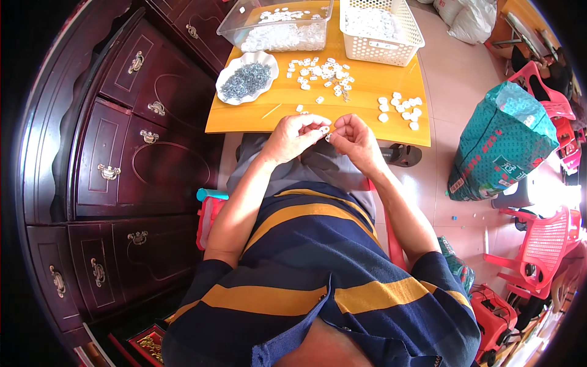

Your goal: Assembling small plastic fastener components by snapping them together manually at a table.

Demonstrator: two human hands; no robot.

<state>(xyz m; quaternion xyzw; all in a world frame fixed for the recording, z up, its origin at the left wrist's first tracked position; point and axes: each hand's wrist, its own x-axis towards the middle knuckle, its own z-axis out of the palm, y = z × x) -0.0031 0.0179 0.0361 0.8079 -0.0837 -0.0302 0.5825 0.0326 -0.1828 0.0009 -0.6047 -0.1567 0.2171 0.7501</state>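
Left hand [296, 137] fingers pinch 1 white piece [324, 129], right hand [356, 142] grip unclear; worktop [244, 119] carries 1 dish [230, 66], 1 tub [229, 26], 1 basket [379, 51].

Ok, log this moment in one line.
left hand: pinching small white piece; right hand: close beside it; on table: dish of grey parts

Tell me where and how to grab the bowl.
Probably pinch the bowl by its near rim, coming from your side: the wavy edge flares past the dark bits inside, and white pieces lie off to its right.
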